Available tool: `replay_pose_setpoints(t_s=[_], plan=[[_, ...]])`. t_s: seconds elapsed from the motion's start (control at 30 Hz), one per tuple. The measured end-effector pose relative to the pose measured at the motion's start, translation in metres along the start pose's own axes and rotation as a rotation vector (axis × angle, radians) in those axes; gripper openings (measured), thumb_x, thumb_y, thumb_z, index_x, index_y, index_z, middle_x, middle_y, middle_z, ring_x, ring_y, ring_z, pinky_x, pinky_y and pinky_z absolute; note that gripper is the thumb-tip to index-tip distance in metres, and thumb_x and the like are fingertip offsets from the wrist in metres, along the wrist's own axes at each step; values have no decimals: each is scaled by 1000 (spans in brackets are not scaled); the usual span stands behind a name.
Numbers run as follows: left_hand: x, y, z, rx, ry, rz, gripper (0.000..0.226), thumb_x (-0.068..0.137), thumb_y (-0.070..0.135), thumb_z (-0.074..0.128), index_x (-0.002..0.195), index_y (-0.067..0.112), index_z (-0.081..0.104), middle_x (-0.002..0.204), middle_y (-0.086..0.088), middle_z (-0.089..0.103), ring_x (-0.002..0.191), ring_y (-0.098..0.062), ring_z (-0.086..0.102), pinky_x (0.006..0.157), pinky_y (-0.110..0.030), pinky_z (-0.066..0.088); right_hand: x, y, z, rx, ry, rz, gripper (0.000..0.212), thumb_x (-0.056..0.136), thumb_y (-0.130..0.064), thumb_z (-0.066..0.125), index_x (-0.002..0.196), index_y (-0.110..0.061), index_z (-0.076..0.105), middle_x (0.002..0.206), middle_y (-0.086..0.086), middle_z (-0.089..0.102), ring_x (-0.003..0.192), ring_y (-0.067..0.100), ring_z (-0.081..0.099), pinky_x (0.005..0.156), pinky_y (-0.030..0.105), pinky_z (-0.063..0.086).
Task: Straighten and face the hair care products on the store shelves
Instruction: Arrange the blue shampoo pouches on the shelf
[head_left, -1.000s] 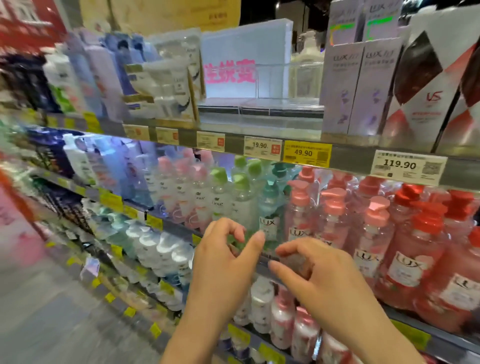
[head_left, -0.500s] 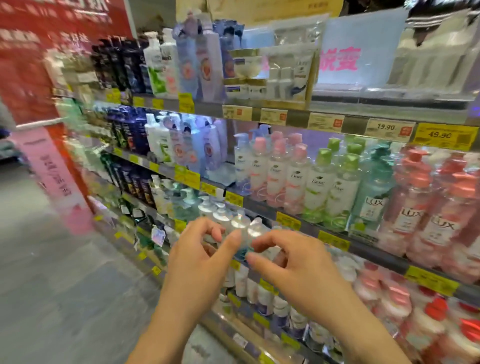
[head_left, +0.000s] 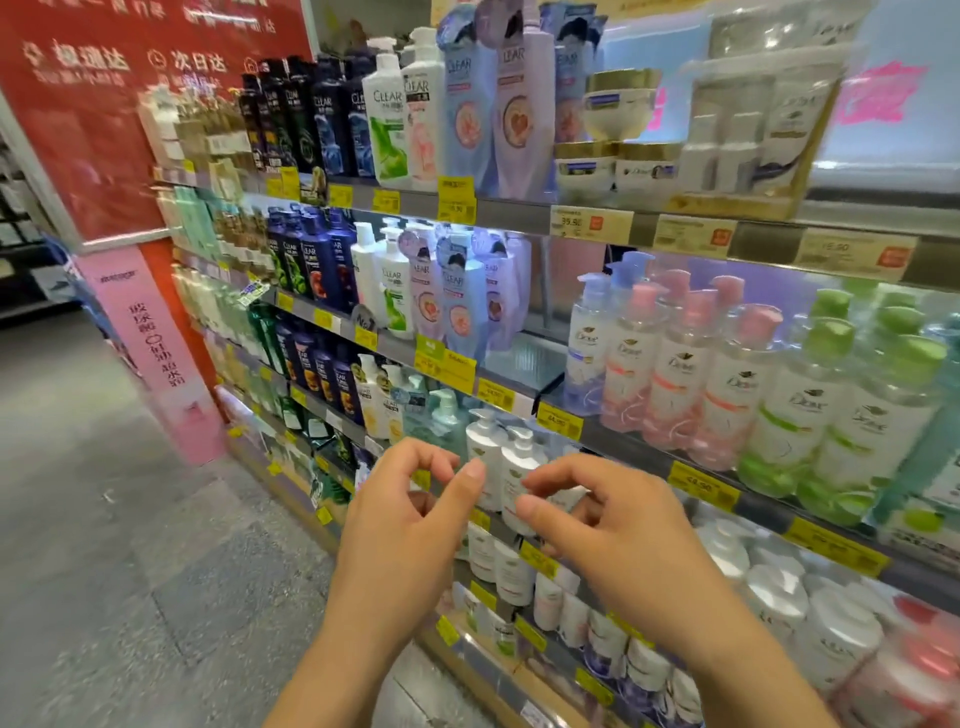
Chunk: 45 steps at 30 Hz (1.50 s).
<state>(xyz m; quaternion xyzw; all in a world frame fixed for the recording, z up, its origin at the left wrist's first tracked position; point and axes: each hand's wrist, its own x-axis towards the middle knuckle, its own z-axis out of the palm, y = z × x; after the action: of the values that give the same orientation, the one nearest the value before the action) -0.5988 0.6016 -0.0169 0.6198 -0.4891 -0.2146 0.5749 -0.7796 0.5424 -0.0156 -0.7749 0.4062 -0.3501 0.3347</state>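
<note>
Both hands hover in front of the shelving, close together, holding nothing. My left hand (head_left: 410, 525) has loosely curled fingers. My right hand (head_left: 608, 535) is beside it, fingers bent, just in front of two white pump bottles (head_left: 511, 467) on a lower shelf, apart from them. Pink-capped Dove bottles (head_left: 670, 364) and green-capped Dove bottles (head_left: 831, 405) stand on the middle shelf to the right. Clear shampoo bottles (head_left: 415, 291) fill the shelves up and left, some dark blue (head_left: 311, 260), some white.
Yellow price tags (head_left: 558, 421) line the shelf edges. A gap (head_left: 540, 358) sits between the Clear and Dove bottles. A red and pink sign pillar (head_left: 150, 332) closes the shelf's left end. Grey floor (head_left: 104, 571) lies to the left.
The view has swung left along the aisle, from the red Lux bottles to the Dove and Clear sections. Both hands stayed together in front, empty.
</note>
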Motion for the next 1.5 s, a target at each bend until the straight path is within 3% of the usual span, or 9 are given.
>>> replay_pose_setpoints(t_s=[0.23,0.43,0.57,0.83,1.0,1.1,1.27,1.37,1.5], plan=[[114,-25,-25,47,48,44,35,73,64,63,75,30,54,92,14,69,54,-24,56,52,-44,48,131,7,45,69,21,-23,12,85,-52,67,89,-42,69,70,-36,63,68,7,69,69,32,55],[204,-57,-51,40,113,48,38,73,66,61,76,28,54,95,18,70,51,-21,56,51,-40,51,235,16,85,73,34,2,7,87,-48,70,86,-42,68,70,-35,63,62,-3,60,58,18,42],[249,-86,-64,-26,26,-36,38,72,67,61,74,30,54,84,11,71,47,-14,54,50,-37,49,289,19,105,72,87,51,4,87,-40,73,86,-40,69,79,-37,64,70,-9,61,56,9,42],[346,-129,-117,-27,-181,6,39,72,70,61,78,32,56,90,14,70,62,-27,61,63,-48,56,377,12,159,66,327,173,8,86,-36,76,90,-39,70,85,-17,72,78,-6,65,65,20,53],[397,-158,-136,14,-362,8,27,76,67,60,79,40,55,86,10,70,54,-7,55,61,-32,53,410,16,179,48,687,302,35,86,-30,78,112,-33,56,121,-3,60,99,9,63,81,36,53],[408,-169,-125,32,-503,-5,26,73,69,58,78,44,53,93,7,69,62,-16,57,68,-40,55,416,25,186,68,877,375,54,82,-24,82,126,-27,51,135,6,54,111,19,60,94,47,52],[435,-179,-109,17,-568,19,19,84,56,65,81,40,55,82,3,68,65,-12,59,57,-25,46,418,48,184,13,911,442,86,78,-31,86,146,-29,34,146,5,42,120,21,51,98,49,50],[453,-179,-93,-33,-532,45,16,85,52,67,84,40,56,81,5,68,72,-14,64,59,-24,49,429,62,170,4,867,455,96,74,-32,89,150,-30,31,150,3,42,126,22,51,91,39,51],[465,-174,-71,-85,-490,54,19,84,47,69,94,40,54,92,21,64,74,-6,64,62,-23,52,444,77,154,-8,738,466,99,67,-37,92,148,-26,35,145,3,52,127,24,54,89,37,50]])
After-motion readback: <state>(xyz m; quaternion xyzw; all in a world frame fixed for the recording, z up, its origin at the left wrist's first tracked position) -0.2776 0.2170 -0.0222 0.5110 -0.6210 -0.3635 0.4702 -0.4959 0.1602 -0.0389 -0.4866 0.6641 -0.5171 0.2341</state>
